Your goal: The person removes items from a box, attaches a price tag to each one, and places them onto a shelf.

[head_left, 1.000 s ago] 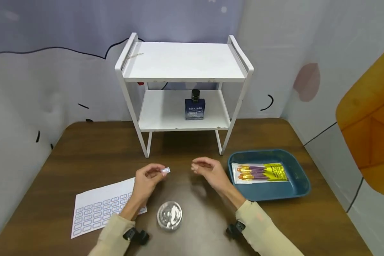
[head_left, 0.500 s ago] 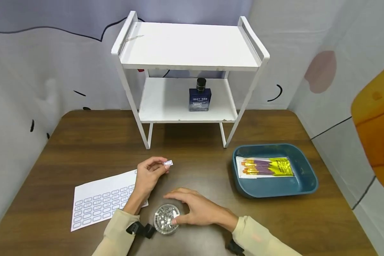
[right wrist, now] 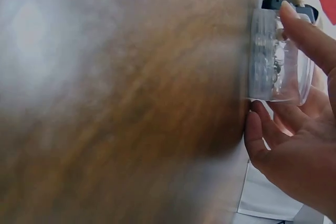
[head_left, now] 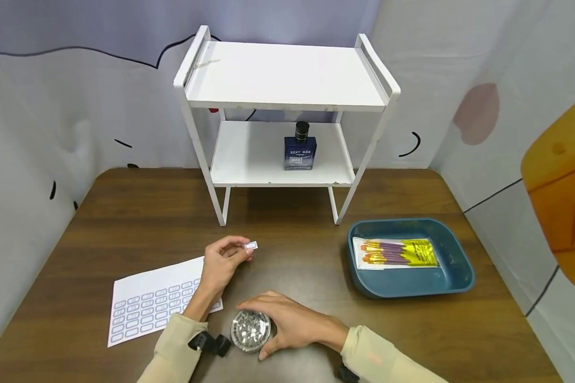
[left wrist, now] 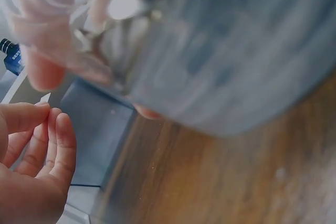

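Note:
My left hand [head_left: 220, 263] pinches a small white label [head_left: 251, 245] with a blue frame between thumb and fingertips, held out above the table. My right hand [head_left: 294, 323] is curved round a round clear plastic jar [head_left: 250, 331], thumb on the near side and fingers on the far side. Shiny silvery bits show in the jar from above; in the right wrist view the jar [right wrist: 286, 72] stands upright. A sheet of labels [head_left: 146, 303] lies partly under my left forearm. Blurred and close, the jar [left wrist: 210, 51] fills much of the left wrist view.
A white two-tier shelf [head_left: 287, 74] stands at the back, with a dark blue perfume bottle [head_left: 300, 151] on its lower tier. On the right, a blue-green tray [head_left: 412, 287] holds a pack of purple-handled brushes [head_left: 395, 253]. Fabric walls border the table.
My right hand has come down and left from above the table to the jar, and its fingers now curve round it. My left hand still holds the label. The head view has tilted slightly.

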A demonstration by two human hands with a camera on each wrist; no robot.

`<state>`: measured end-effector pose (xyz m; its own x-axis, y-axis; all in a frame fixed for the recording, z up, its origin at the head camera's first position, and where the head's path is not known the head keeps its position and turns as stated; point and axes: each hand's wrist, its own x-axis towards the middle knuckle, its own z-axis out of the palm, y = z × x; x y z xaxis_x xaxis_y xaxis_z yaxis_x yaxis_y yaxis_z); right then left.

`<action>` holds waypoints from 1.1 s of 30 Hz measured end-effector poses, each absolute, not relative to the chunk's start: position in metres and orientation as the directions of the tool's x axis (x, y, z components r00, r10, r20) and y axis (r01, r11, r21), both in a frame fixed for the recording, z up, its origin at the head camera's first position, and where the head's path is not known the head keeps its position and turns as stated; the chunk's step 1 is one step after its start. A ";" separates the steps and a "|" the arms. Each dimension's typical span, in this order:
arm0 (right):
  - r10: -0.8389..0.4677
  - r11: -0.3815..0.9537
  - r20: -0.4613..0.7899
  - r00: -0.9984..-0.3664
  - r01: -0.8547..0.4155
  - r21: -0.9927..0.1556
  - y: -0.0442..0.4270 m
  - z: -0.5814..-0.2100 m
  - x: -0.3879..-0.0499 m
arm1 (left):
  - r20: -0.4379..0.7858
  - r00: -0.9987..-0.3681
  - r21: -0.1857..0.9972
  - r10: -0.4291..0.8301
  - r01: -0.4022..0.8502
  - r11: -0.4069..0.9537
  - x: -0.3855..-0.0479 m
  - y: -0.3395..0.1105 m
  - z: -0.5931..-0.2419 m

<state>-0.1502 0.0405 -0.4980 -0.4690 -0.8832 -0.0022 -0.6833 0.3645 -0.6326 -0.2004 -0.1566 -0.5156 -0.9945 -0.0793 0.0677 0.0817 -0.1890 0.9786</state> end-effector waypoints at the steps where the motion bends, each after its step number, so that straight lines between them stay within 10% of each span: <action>1: -0.882 0.366 -0.002 -0.470 -0.684 -0.631 0.040 -0.499 -0.150 | 0.069 -0.995 0.978 -0.079 0.083 -0.191 -0.200 -0.157 -0.516; 16: -0.771 0.404 -0.118 -0.626 -0.338 -0.850 0.053 -0.493 -0.166 | 0.079 -0.992 0.979 -0.093 0.095 -0.179 -0.201 -0.163 -0.510; 33: -0.739 0.203 -0.176 -0.651 0.034 -0.979 0.065 -0.486 -0.177 | 0.100 -0.990 0.977 -0.099 0.116 -0.177 -0.202 -0.168 -0.509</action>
<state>-0.1770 0.0652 -0.4857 -0.6506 -0.7388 -0.1759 0.0339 0.2032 -0.9786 -0.2025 -0.1680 -0.5086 -0.9901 -0.0987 0.0996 0.1160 -0.1772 0.9773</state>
